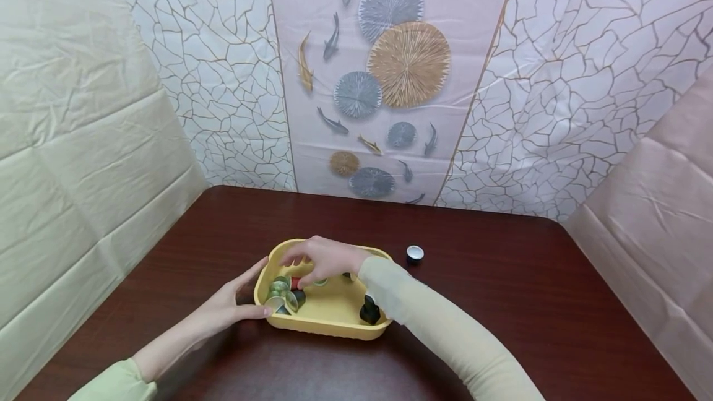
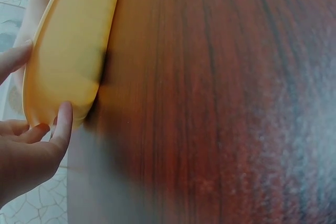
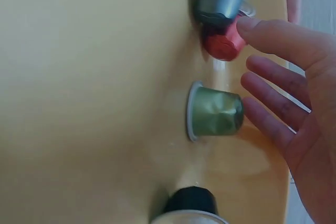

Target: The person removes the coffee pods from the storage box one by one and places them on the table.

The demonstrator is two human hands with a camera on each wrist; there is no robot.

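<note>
Capsules (image 1: 285,293) crowd the tray's (image 1: 328,322) left; its middle lies open.

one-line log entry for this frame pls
left hand: steadies tray edge | right hand: open over capsules in tray, fingers touching red capsule, green capsule close | nothing gripped
</note>
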